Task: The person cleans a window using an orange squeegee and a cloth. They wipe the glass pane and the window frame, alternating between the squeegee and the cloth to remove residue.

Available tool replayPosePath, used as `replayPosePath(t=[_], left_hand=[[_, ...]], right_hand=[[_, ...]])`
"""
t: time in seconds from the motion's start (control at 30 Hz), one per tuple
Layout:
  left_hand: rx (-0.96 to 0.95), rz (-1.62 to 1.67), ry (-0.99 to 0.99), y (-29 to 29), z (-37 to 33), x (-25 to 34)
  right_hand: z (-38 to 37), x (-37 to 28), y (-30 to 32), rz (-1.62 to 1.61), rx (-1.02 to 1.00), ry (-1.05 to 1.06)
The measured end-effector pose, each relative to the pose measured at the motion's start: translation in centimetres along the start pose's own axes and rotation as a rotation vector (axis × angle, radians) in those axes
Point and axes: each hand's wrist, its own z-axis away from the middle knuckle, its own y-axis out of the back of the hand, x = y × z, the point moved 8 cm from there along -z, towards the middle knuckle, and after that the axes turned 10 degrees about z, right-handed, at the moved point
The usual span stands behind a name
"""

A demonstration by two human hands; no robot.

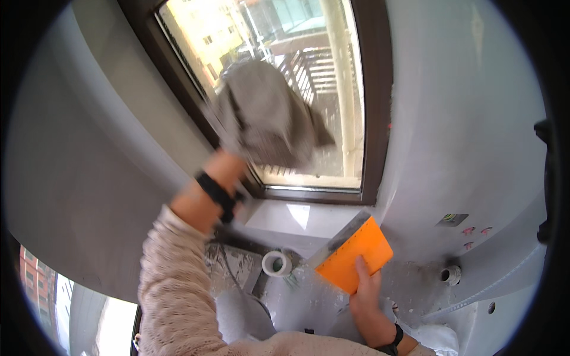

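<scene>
Grey cloth (261,110) high before the far window (347,127), orange scraper (371,240) nearer, on the right.
The grey cloth hides the left hand (230,158), so I cannot tell how its grip stands; the right hand (366,292) pinches the orange scraper at its near edge.

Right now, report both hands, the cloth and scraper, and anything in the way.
Left hand hidden by raised grey-brown cloth. Right hand gripping orange scraper, low. Cloth blocking view of part of the window.
</scene>
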Motion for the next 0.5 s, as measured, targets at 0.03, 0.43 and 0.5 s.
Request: replayPosePath(t=[0.03, 0.43, 0.5], left_hand=[[0.049, -0.099, 0.006, 2.5, -1.6, -3.0], [-0.385, -0.281, 0.207, -4.6, 21.1, -3.5], [-0.565, -0.220, 0.302, -8.5, 23.9, 0.1]], right_hand=[[-0.2, 0.0, -0.3, 0.003, -0.026, 0.010], [-0.1, 0.6, -0.9, -0.048, 0.012, -0.168], [0.2, 0.6, -0.8, -0.036, 0.009, -0.184]])
